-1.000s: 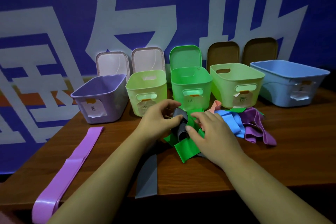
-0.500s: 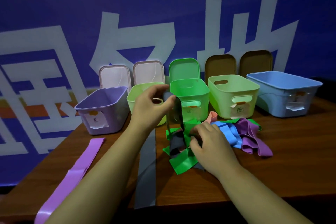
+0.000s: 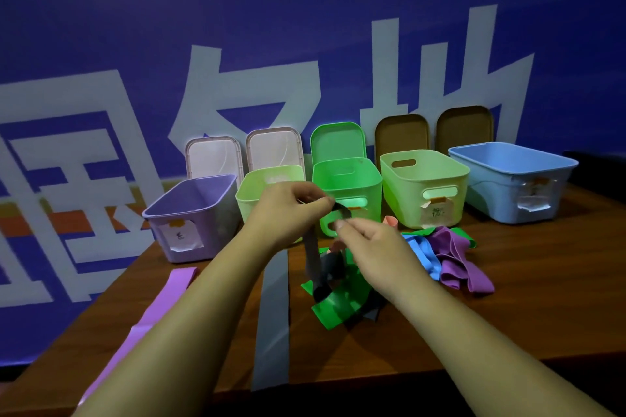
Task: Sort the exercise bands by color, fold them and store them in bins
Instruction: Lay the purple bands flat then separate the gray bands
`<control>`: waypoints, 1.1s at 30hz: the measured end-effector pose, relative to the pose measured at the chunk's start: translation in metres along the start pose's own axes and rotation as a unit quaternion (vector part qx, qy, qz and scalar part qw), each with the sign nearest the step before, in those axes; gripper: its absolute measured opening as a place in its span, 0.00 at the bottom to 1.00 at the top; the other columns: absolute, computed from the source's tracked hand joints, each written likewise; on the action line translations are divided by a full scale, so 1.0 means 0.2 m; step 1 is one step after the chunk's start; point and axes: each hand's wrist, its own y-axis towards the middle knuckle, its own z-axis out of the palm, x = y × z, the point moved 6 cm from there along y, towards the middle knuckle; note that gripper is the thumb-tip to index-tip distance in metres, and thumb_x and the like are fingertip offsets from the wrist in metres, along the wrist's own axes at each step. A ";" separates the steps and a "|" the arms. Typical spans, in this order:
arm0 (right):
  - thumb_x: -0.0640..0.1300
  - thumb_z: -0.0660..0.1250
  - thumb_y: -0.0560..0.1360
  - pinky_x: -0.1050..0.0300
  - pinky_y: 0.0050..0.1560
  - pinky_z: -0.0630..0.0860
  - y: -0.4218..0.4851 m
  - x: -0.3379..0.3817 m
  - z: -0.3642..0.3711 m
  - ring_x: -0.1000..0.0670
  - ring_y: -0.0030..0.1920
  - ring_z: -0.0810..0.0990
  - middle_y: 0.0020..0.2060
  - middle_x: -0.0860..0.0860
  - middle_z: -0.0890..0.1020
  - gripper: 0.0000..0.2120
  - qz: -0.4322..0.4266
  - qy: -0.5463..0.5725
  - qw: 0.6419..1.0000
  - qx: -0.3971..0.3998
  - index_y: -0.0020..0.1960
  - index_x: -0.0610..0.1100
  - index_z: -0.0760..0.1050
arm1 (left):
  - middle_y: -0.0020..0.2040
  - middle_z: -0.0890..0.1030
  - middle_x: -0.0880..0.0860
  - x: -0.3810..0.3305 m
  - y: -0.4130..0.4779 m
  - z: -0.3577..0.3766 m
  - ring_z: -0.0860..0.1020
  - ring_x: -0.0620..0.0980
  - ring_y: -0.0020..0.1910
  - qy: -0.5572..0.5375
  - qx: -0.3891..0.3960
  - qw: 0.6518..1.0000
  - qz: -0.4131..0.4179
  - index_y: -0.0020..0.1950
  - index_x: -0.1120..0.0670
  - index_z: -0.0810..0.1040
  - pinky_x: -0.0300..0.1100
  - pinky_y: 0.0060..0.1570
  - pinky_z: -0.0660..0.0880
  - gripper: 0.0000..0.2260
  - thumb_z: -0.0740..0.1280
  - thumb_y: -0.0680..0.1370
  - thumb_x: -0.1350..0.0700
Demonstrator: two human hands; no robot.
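Observation:
My left hand pinches the top of a dark grey band and holds it up above the pile; the band hangs down to the table. Just to its right, my right hand pinches the same band's upper loop. Below them lies a tangle of bands: green, blue, purple and a pink one. A grey band lies flat under my left forearm. A lilac band lies stretched out at the left.
Five open bins stand in a row at the back: purple, light green, bright green, pale green, blue. Lids lean against the blue wall behind them. The brown table's front edge runs near the bottom of the view.
My left hand has lifted the dark grey band up out of the pile. My right hand has risen from the pile to pinch the band near its top.

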 end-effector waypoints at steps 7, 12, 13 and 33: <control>0.60 0.64 0.85 0.59 0.31 0.66 0.03 -0.03 -0.04 0.56 0.28 0.72 0.25 0.58 0.77 0.13 0.050 0.079 0.995 -0.033 0.49 0.59 0.85 | 0.37 0.86 0.50 0.01 -0.07 0.04 0.84 0.48 0.40 -0.018 0.030 0.999 -0.038 0.43 0.47 0.90 0.50 0.46 0.82 0.11 0.73 0.80 0.44; 0.50 0.68 0.83 0.62 0.26 0.69 0.05 -0.08 -0.04 0.51 0.22 0.67 0.22 0.52 0.68 0.11 0.081 0.070 0.994 -0.037 0.46 0.48 0.85 | 0.33 0.84 0.51 -0.01 -0.09 0.06 0.78 0.43 0.30 0.013 -0.003 1.000 -0.008 0.43 0.52 0.89 0.42 0.35 0.77 0.13 0.71 0.82 0.48; 0.49 0.68 0.82 0.60 0.26 0.71 0.05 -0.07 -0.04 0.49 0.23 0.70 0.22 0.51 0.69 0.11 0.079 0.055 0.995 -0.039 0.44 0.47 0.84 | 0.34 0.84 0.51 0.00 -0.09 0.05 0.80 0.45 0.31 0.010 -0.018 1.000 -0.013 0.44 0.51 0.88 0.45 0.36 0.81 0.12 0.71 0.82 0.48; 0.61 0.62 0.76 0.47 0.51 0.83 0.08 -0.13 -0.11 0.51 0.42 0.85 0.41 0.52 0.86 0.19 0.090 -0.294 0.949 0.069 0.50 0.48 0.81 | 0.49 0.82 0.42 -0.04 -0.09 -0.26 0.81 0.40 0.49 -0.028 -0.220 0.974 0.048 0.56 0.47 0.79 0.46 0.49 0.83 0.07 0.63 0.87 0.48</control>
